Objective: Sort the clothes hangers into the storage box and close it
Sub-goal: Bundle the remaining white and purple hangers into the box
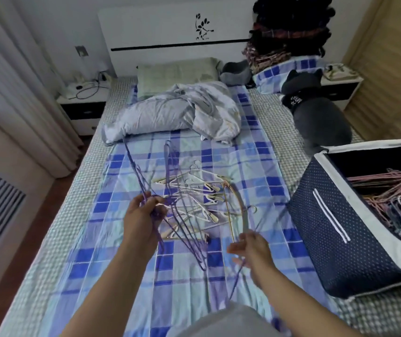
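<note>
Left of the open storage box (335, 229), we see the left hand (141, 217) gripping purple hangers (182, 229) over the bedsheet (102, 251); right hand (250, 249) fingers pinch another purple wire, blurred.

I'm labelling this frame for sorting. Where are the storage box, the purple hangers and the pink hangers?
storage box (326, 229): head view, on its dotted navy side wall.
purple hangers (146, 199): head view, on the bunch in the left hand.
pink hangers (394, 183): head view, on the stack inside the box.

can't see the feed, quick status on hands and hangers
Left hand grips purple hangers. Right hand blurred, at one purple hanger. White hangers on bed; storage box open, partly filled.
</note>
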A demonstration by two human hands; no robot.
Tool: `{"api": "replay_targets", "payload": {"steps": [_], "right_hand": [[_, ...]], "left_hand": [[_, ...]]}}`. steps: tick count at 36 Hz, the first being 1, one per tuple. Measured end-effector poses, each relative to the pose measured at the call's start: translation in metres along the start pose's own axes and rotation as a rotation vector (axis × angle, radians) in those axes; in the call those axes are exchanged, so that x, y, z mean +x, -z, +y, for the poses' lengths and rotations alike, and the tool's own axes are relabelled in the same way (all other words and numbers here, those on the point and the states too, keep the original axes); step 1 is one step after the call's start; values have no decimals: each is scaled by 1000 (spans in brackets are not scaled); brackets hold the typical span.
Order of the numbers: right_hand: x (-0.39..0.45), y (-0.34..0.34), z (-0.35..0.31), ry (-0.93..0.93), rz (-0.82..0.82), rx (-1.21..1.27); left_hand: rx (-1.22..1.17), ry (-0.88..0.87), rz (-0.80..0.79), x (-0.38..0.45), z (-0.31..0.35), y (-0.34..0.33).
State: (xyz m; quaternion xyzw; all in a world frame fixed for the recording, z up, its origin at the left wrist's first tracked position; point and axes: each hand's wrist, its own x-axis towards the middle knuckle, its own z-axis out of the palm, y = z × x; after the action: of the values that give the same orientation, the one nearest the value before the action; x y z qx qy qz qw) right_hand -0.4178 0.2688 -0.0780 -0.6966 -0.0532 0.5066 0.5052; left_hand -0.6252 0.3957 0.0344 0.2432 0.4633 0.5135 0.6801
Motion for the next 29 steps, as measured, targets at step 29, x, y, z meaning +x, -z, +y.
{"api": "replay_targets", "payload": {"steps": [29], "right_hand": [[-20,-61,-101,-231,-199,292]], "left_hand": [[184,300,-404,-82,-34,-37]]}}
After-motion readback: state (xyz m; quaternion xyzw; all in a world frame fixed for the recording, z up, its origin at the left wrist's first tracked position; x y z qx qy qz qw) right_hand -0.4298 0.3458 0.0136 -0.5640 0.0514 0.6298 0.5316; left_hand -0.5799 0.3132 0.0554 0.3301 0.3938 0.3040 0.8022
